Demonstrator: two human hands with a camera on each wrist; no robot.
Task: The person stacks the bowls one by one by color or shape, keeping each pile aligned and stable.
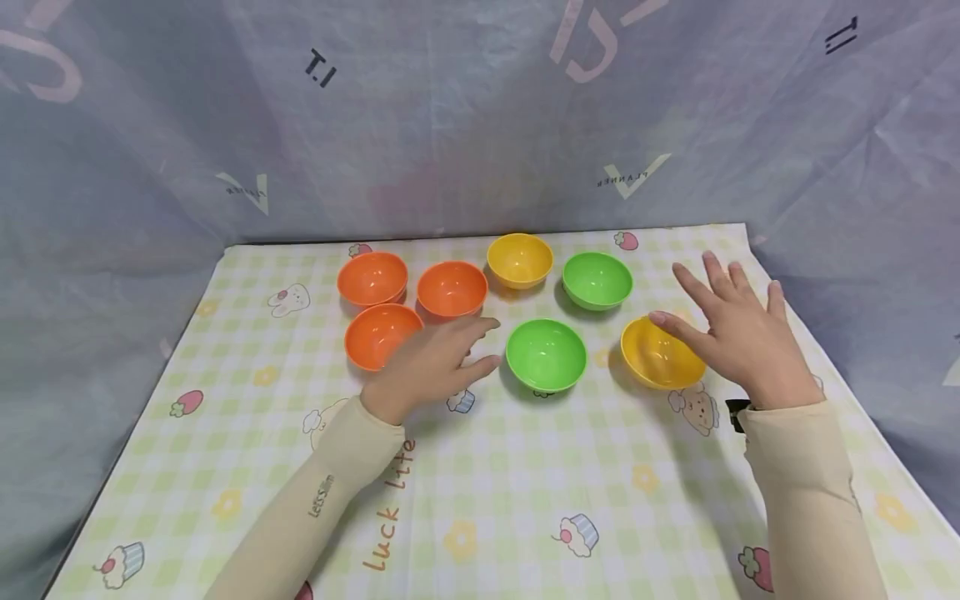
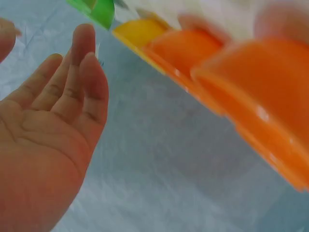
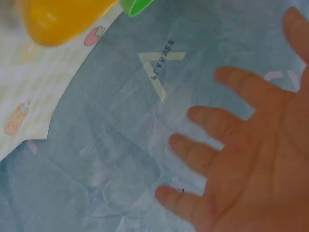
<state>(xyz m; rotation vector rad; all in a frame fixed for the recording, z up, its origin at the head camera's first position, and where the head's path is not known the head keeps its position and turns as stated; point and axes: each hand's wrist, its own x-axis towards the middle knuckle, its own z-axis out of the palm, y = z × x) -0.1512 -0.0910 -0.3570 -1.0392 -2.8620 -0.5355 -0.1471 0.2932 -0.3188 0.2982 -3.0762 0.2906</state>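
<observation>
My left hand (image 1: 429, 365) hovers at the near orange bowl (image 1: 372, 333) and hides part of it. Its fingers are extended toward the near green bowl (image 1: 546, 357), and in the left wrist view the palm (image 2: 46, 145) holds nothing. Over the right edge of the near yellow bowl (image 1: 658, 357) my right hand (image 1: 742, 333) is held with fingers spread, the thumb in front of the bowl's rim. In the right wrist view its palm (image 3: 256, 169) is bare. Whether either hand touches a bowl I cannot tell.
Behind stand two more orange bowls, one at the left (image 1: 372, 279) and one beside it (image 1: 452, 290). Another yellow bowl (image 1: 520, 261) and a green bowl (image 1: 597, 281) are further right. All sit upright on a checked tablecloth (image 1: 510, 467). A grey-blue curtain (image 1: 450, 117) hangs behind the table.
</observation>
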